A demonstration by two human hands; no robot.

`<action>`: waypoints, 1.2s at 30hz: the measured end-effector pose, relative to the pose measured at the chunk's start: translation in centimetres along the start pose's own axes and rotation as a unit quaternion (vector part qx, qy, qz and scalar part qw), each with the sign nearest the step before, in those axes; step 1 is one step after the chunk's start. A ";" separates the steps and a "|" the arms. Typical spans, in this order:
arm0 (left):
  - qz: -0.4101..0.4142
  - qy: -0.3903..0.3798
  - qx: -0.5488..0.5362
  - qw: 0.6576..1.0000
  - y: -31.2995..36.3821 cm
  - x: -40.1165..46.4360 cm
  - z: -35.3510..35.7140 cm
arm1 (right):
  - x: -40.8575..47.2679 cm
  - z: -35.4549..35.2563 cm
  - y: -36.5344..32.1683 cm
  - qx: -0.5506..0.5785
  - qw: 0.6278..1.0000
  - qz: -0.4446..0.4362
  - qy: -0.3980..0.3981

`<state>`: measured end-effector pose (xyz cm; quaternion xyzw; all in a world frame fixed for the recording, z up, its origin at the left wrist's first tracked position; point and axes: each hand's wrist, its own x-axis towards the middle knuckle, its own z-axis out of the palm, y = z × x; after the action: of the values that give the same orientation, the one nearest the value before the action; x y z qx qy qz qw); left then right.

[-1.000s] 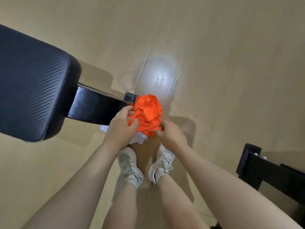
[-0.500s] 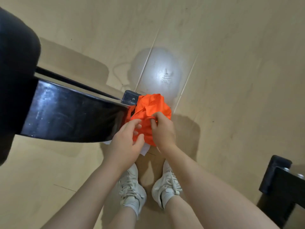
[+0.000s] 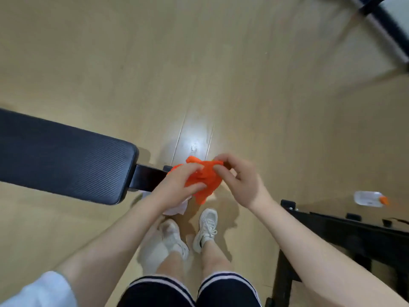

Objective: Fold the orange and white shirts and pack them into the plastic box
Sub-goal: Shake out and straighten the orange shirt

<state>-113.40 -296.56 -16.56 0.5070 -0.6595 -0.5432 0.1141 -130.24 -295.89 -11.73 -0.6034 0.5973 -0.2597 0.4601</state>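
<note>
A bunched orange shirt (image 3: 204,180) hangs in the air above the floor, in front of my feet. My left hand (image 3: 177,187) grips its left side with curled fingers. My right hand (image 3: 239,180) pinches its upper right edge between thumb and fingers. A bit of white cloth, probably the white shirt (image 3: 176,209), shows below my left hand and is mostly hidden by my wrist. No plastic box is in view.
A black padded bench (image 3: 62,158) with a black metal frame reaches in from the left, ending just beside the shirt. A black metal frame (image 3: 345,231) stands at the right. A clear bottle with an orange cap (image 3: 368,198) lies on the wooden floor (image 3: 243,74).
I have straightened up, so the bench looks smaller and further off. My right hand has shifted from the shirt's middle to its upper right edge. The bundle has been lifted and pulled wider.
</note>
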 end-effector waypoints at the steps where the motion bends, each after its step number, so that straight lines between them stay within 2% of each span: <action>1: 0.004 -0.002 -0.008 1.000 2.3 -0.8 -1.0 | -0.6 -1.5 -2.2 0.010 1.000 -0.010 0.013; 3: 0.035 -0.007 0.003 0.999 6.4 -1.9 -2.5 | -1.8 -4.0 -6.0 0.035 0.998 -0.022 0.038; 5: 0.079 0.007 0.015 0.997 10.0 -3.0 -3.6 | -2.8 -6.0 -8.4 0.083 0.990 -0.028 0.111; 7: 0.110 0.043 -0.028 0.993 13.4 -3.9 -4.4 | -3.6 -7.4 -9.8 0.181 0.965 -0.021 0.191; 8: 0.117 0.065 -0.066 0.989 15.0 -4.3 -4.7 | -4.1 -7.7 -10.0 0.233 0.951 -0.010 0.202; 10: 0.141 0.106 -0.132 0.976 17.6 -4.8 -5.4 | -5.2 -7.4 -9.6 0.292 0.941 0.003 0.173; 14: 0.177 0.142 -0.224 0.948 21.7 -5.7 -6.2 | -7.0 -4.1 -7.0 0.174 0.977 0.037 0.114; 17: 0.184 0.155 -0.252 0.937 23.5 -6.2 -6.5 | -6.1 -1.7 -4.9 0.105 0.979 0.092 0.147; 21: 0.175 0.265 -0.286 0.904 23.3 -5.8 -8.6 | -5.2 -1.3 -4.5 0.075 0.964 0.139 0.214; 23: 0.100 0.298 -0.221 0.923 20.9 -4.3 -9.1 | -5.4 -2.3 -5.3 0.083 0.960 0.145 0.225; 25: -0.022 0.284 -0.091 0.954 17.5 -3.7 -7.8 | -5.4 -3.7 -6.4 0.096 0.958 0.150 0.226; 27: -0.061 0.228 -0.013 0.972 14.4 -4.4 -4.8 | -5.4 -5.2 -7.9 0.140 0.947 0.167 0.238; 29: -0.061 0.138 -0.043 0.988 12.2 -5.9 -0.9 | -5.5 -6.8 -9.2 0.247 0.922 0.195 0.225; 32: -0.074 0.027 -0.129 0.989 11.7 -8.4 4.0 | -6.0 -9.1 -10.6 0.395 0.870 0.231 0.185; 34: -0.050 0.016 -0.134 0.990 12.2 -9.0 6.3 | -6.6 -10.7 -10.9 0.439 0.845 0.240 0.188; 36: -0.018 0.037 -0.123 0.992 13.4 -9.2 8.4 | -7.4 -12.3 -10.6 0.467 0.827 0.233 0.212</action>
<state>-122.32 -285.66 -4.96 0.5205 -0.5740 -0.6031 0.1896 -136.91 -293.24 4.62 -0.0900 0.6104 -0.5140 0.5959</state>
